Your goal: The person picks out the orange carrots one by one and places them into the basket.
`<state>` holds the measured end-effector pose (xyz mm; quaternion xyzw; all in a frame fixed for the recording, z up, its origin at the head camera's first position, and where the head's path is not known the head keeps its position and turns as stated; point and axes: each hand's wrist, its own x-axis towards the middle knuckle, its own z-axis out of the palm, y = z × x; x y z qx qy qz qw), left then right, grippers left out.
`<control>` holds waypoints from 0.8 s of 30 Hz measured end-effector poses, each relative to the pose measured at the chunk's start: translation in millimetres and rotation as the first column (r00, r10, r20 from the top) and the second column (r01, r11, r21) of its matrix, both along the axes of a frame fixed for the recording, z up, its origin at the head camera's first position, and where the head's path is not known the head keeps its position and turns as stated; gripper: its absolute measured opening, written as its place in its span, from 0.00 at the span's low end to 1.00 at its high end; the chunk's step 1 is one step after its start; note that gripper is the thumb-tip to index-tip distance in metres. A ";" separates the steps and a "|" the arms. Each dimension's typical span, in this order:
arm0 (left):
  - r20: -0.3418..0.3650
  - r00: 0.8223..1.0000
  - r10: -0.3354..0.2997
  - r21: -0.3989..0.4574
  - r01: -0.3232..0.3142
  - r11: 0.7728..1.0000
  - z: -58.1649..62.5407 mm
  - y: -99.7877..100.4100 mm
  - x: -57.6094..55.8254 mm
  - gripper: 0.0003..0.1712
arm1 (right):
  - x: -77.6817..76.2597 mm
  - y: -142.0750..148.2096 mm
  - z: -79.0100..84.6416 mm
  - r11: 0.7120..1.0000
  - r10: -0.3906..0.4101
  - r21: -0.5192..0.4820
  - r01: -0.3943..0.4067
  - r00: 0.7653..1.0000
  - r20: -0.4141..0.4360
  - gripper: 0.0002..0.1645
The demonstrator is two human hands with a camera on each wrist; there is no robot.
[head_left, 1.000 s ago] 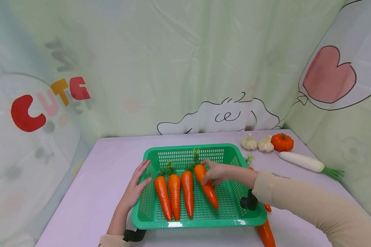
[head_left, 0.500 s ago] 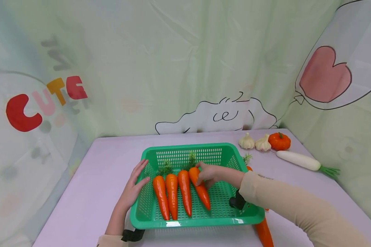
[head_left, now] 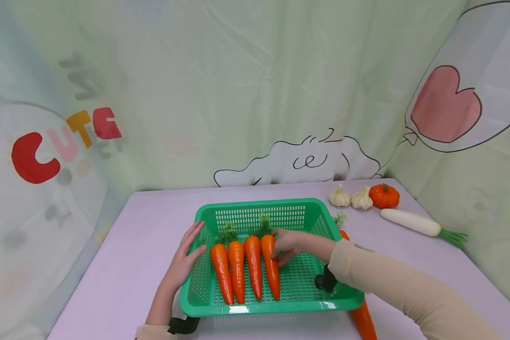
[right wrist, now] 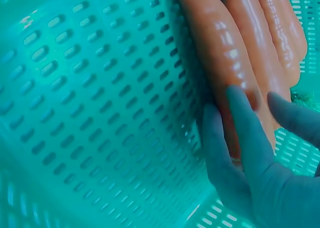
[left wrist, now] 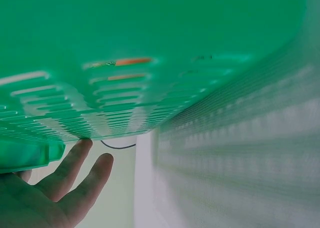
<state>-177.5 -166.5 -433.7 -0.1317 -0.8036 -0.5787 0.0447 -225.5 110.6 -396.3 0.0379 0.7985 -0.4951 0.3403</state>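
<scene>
"Look, the right hand point(head_left: 286, 244) is resting its spread fingers on the rightmost carrot point(head_left: 271, 274), middle of the frame!"

"And three other carrots point(head_left: 236, 274) are lying beside it, all inside the green basket point(head_left: 280, 308)!"

"Over at centre left, the left hand point(head_left: 182, 262) is touching the basket's left rim, fingers spread too."

"Meanwhile, a loose carrot point(head_left: 363, 322) is poking out at lower right, and a white radish point(head_left: 410, 222) is lying on the counter point(head_left: 153, 226), right of frame!"
</scene>
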 end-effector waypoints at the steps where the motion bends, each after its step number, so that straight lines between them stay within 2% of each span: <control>1: 0.000 1.000 0.002 -0.001 -0.002 1.000 0.0 0.1 0.1 0.32 | -0.3 1.0 1.0 1.000 0.001 -0.004 -0.001 1.000 0.001 0.42; 7: 0.006 1.000 0.007 -0.002 -0.007 1.000 1.2 0.4 0.9 0.32 | -1.3 9.0 8.9 1.000 -0.012 0.008 0.012 1.000 -0.019 0.41; 11: 0.011 1.000 0.006 -0.001 -0.006 1.000 1.5 -0.1 0.8 0.32 | 0.4 13.9 15.8 0.999 0.017 0.039 -0.015 0.998 -0.058 0.40; 16: 0.007 1.000 0.006 -0.008 -0.006 1.000 2.3 -1.2 0.9 0.31 | 2.8 19.1 26.9 0.996 0.083 0.043 -0.079 0.992 -0.097 0.41; 18: 0.013 1.000 0.004 -0.004 -0.004 1.000 10.9 1.5 5.2 0.31 | 4.6 22.1 33.4 0.993 0.120 0.035 -0.116 0.986 -0.119 0.41; 20: 0.016 1.000 0.000 0.005 0.000 1.000 13.9 3.0 6.7 0.31 | 6.9 26.1 39.4 0.987 0.158 0.031 -0.156 0.976 -0.150 0.42; 23: 0.028 1.000 0.002 0.002 -0.002 1.000 14.7 3.6 7.3 0.31 | 11.9 34.2 49.4 0.978 0.207 0.027 -0.206 0.961 -0.184 0.43; 24: 0.025 1.000 0.003 -0.001 -0.003 1.000 10.4 2.1 5.3 0.31 | 13.6 37.1 52.4 0.975 0.220 0.028 -0.218 0.956 -0.197 0.43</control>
